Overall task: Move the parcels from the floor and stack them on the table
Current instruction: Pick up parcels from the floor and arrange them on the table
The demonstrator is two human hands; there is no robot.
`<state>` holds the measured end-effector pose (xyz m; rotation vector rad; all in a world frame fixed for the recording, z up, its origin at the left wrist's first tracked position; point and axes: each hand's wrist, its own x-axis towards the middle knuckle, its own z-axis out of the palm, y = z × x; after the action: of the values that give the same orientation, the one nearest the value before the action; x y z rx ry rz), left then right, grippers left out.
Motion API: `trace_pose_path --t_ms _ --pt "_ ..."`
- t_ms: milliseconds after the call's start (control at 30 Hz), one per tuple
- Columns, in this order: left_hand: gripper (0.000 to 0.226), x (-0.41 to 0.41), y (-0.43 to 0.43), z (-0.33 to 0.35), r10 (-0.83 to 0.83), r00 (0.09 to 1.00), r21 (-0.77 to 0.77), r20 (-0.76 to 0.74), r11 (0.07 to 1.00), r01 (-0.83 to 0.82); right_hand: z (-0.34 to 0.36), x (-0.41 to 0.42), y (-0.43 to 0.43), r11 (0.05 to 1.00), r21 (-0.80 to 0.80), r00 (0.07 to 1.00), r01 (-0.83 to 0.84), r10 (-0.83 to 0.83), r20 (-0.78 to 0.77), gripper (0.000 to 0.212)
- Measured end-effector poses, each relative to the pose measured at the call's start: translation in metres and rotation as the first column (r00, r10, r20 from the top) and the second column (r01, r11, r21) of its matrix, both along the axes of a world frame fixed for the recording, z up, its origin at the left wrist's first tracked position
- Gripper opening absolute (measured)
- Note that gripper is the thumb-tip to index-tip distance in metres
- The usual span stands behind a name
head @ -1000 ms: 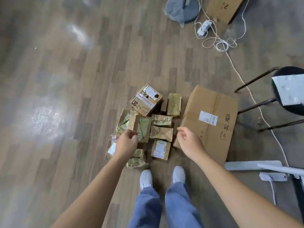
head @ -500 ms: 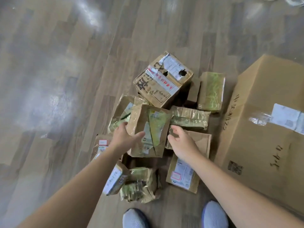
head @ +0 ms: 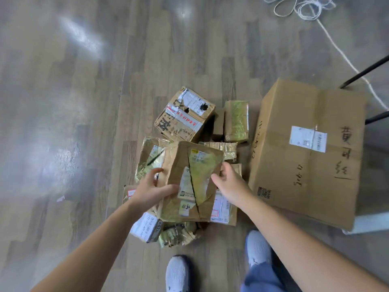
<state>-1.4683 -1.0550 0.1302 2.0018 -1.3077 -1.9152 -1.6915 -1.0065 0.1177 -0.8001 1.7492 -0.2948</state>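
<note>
1. The torn brown parcel (head: 191,182) is the item in hand. It lies tilted on top of the heap of small parcels on the floor (head: 84,102), just ahead of the person's shoes. We cannot tell whether it is lifted clear of the parcels beneath.
2. The left hand (head: 150,189) grips the parcel's left edge, with the thumb laid across the top face and the fingers wrapped round the side.
3. The right hand (head: 229,182) is at the right edge, thumb touching the face. We cannot tell whether its fingers are hooked underneath.
4. We judge the step to be the lift. A long tear splits the top face, so we advise support from below on both sides, a level carry and no squeeze across the split.
5. The taped cube box (head: 185,114) sits just beyond, the green-taped parcel (head: 235,121) beside it, and the large carton (head: 305,152) to the right. A straight upward lift should avoid dragging them.
6. No table is in view, and we judge the task barely begun. The white cord (head: 336,49) on the floor is a trip risk.
</note>
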Motion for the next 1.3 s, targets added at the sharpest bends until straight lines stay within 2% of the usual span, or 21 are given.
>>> trace_pose_path --t_ms 100,200,333,500,633,767,867,933,1033,1067,1133,1233,1300 --pt "0.063 -0.019 -0.006 0.104 -0.124 0.986 -0.092 -0.113 0.989 0.114 0.118 -0.028 0.006 0.983 -0.126 0.987 0.130 -0.141 -0.081 0.074" --pt "0.068 -0.039 -0.004 0.210 -0.202 0.948 -0.126 -0.247 0.976 0.176 0.247 -0.057 0.030 0.958 -0.255 0.981 0.132 -0.163 -0.105 0.086" --pt "0.090 -0.069 0.013 0.335 -0.371 0.859 -0.217 -0.351 0.925 0.311 0.405 -0.087 0.088 0.942 -0.331 0.968 0.060 -0.135 -0.210 0.075" --pt "0.076 -0.131 0.067 0.455 -0.602 0.650 -0.243 -0.464 0.792 0.559 0.539 -0.124 0.199 0.889 -0.383 0.920 0.250 -0.342 -0.193 0.060" --pt "0.064 -0.200 0.138 0.540 -0.762 0.455 -0.394 -0.461 0.635 0.664 0.617 -0.153 0.313 0.812 -0.447 0.857 0.375 -0.487 -0.167 0.053" --pt "0.062 -0.276 0.226 0.605 -0.886 0.230 -0.510 -0.403 0.426 0.747 0.667 -0.188 0.439 0.726 -0.483 0.798 0.490 -0.596 -0.086 0.051" --pt "0.060 -0.330 0.306 0.649 -0.954 0.063 -0.600 -0.293 0.234 0.765 0.700 -0.203 0.537 0.649 -0.464 0.738 0.602 -0.675 0.015 0.053" --pt "0.061 -0.364 0.368 0.675 -0.983 -0.042 -0.658 -0.180 0.088 0.748 0.714 -0.211 0.598 0.613 -0.475 0.694 0.631 -0.720 -0.007 0.053" --pt "0.068 -0.408 0.453 0.700 -0.984 -0.178 -0.724 0.003 -0.125 0.678 0.722 -0.223 0.684 0.565 -0.522 0.619 0.638 -0.780 -0.089 0.065" --pt "0.067 -0.419 0.479 0.706 -0.980 -0.197 -0.735 0.026 -0.152 0.661 0.724 -0.226 0.708 0.526 -0.546 0.579 0.652 -0.810 -0.090 0.067" --pt "0.055 -0.436 0.524 0.716 -0.987 -0.161 -0.769 0.001 -0.104 0.631 0.725 -0.234 0.752 0.403 -0.601 0.484 0.690 -0.875 -0.030 0.068" --pt "0.048 -0.463 0.572 0.719 -0.997 0.039 -0.837 -0.065 0.076 0.542 0.723 -0.246 0.804 0.248 -0.646 0.349 0.722 -0.937 0.031 0.057" --pt "0.040 -0.484 0.594 0.720 -0.978 0.178 -0.809 -0.108 0.190 0.557 0.719 -0.256 0.828 0.176 -0.663 0.298 0.727 -0.952 0.074 0.057"
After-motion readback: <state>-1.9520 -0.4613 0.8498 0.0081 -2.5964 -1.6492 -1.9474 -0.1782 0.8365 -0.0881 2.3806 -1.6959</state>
